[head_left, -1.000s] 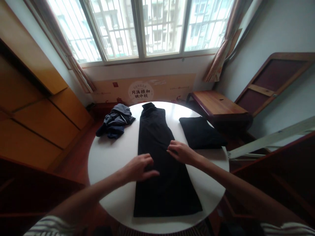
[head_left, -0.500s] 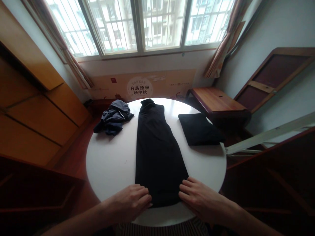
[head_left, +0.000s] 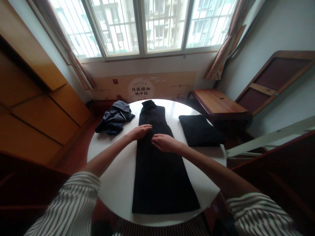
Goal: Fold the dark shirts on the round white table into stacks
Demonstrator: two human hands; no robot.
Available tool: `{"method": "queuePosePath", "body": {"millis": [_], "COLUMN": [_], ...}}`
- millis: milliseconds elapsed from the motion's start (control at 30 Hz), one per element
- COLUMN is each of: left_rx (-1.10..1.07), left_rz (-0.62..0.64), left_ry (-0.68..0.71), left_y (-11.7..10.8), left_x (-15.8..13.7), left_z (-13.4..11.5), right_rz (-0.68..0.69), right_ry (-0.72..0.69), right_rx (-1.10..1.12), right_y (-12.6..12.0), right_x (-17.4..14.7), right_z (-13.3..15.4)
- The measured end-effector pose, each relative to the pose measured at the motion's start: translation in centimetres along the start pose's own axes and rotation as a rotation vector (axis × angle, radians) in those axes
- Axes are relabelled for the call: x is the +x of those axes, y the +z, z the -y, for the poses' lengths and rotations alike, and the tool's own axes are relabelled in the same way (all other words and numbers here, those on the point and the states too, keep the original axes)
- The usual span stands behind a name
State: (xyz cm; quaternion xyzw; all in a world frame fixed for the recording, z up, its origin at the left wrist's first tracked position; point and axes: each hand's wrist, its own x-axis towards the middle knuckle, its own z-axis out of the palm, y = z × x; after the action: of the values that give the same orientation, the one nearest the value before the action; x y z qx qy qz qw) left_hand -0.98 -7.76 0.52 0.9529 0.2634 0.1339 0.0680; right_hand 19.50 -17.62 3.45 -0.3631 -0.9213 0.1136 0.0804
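A black high-necked top (head_left: pixel 162 183), folded into a long narrow panel, lies flat down the middle of the round white table (head_left: pixel 110 183). Its collar points to the window and its wide hem is near me. Over the upper half of the top is my left hand (head_left: pixel 142 131), open, with fingers stretched out toward the right. My right hand (head_left: pixel 164 143) is just nearer to me, over the same cloth, its fingers loosely bent and holding nothing visible. Whether the fingertips press on the fabric is hard to make out.
A crumpled heap of grey and navy clothing (head_left: pixel 114 118) sits at the table's far left. On the right lies a neatly folded black garment (head_left: pixel 200 130), reaching the table edge. Beyond it stands a wooden chair (head_left: pixel 219 101), and cabinets (head_left: pixel 36 121) line the left.
Both hands have left the hem and moved forward to the top's upper half. The hem now lies flat, wider and closer to me. The other clothes have not moved.
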Motion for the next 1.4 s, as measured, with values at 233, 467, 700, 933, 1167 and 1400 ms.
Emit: {"method": "queuePosePath", "body": {"millis": [233,467,700,933,1167,1400], "left_rx": [0.083,0.023,-0.077,-0.087,-0.104,-0.169], "left_rz": [0.191,0.11,-0.061,-0.085,-0.177,-0.211], "left_ry": [-0.241,-0.523,-0.499,-0.378,-0.362,-0.383], "left_y": [3.1,4.8,6.0,4.6,3.0,3.9], "left_x": [6.8,9.6,10.6,9.9,4.1,2.3], "left_z": [4.2,6.8,9.6,11.3,12.4,13.6], "right_rz": [-0.06,0.043,0.111,0.127,-0.014,-0.215], "right_ry": [0.095,-0.126,-0.25,-0.229,-0.185,0.104], "right_rx": [-0.049,0.185,0.344,0.374,0.344,0.034], "right_y": [6.1,6.2,4.9,5.1,3.8,0.0], "right_x": [3.3,-3.2,-5.4,-5.4,-1.6,9.1], "right_z": [3.4,7.8,9.1,9.1,6.3,-3.3]}}
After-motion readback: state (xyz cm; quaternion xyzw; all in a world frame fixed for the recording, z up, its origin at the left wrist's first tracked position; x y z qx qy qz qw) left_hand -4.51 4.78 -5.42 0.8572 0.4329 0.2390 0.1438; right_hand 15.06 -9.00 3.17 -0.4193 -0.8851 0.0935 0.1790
